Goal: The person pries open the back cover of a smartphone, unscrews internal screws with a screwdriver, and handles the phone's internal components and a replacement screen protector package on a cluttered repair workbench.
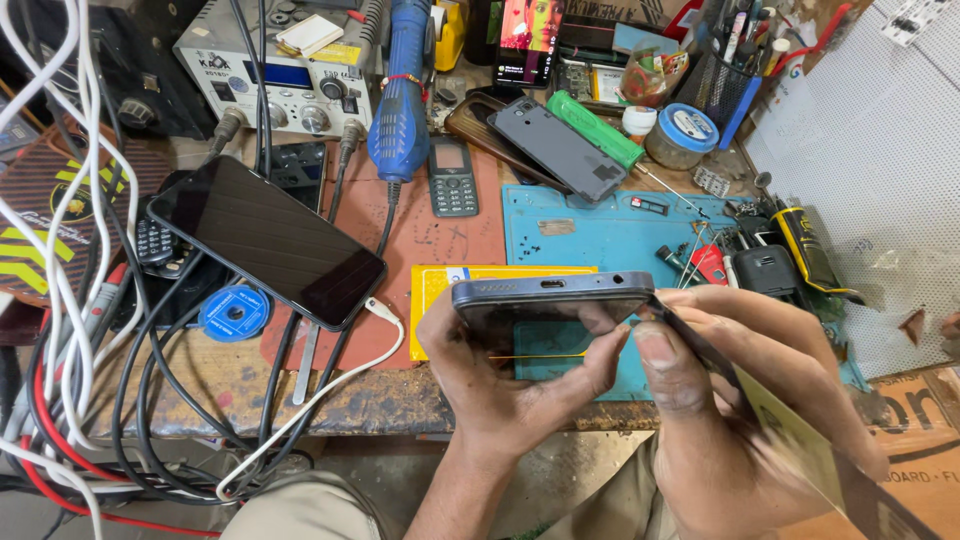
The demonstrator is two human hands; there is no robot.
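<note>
My left hand point(500, 375) grips a dark smartphone point(550, 305) from below, bottom edge with its charging port facing me, held above the bench's front edge. My right hand point(740, 400) pinches a thin flat card-like tool point(800, 440) whose tip meets the phone's right corner at the seam. The right thumb presses near that corner. A thin orange line runs across the phone's underside.
A large black phone point(265, 238) lies on cables at left, a white cable plugged into it. A blue work mat point(610, 235), a keypad phone point(452, 178), a blue hot-air gun point(400, 100), a soldering station point(275, 75), a grey back cover point(560, 148) and several small tools crowd the bench.
</note>
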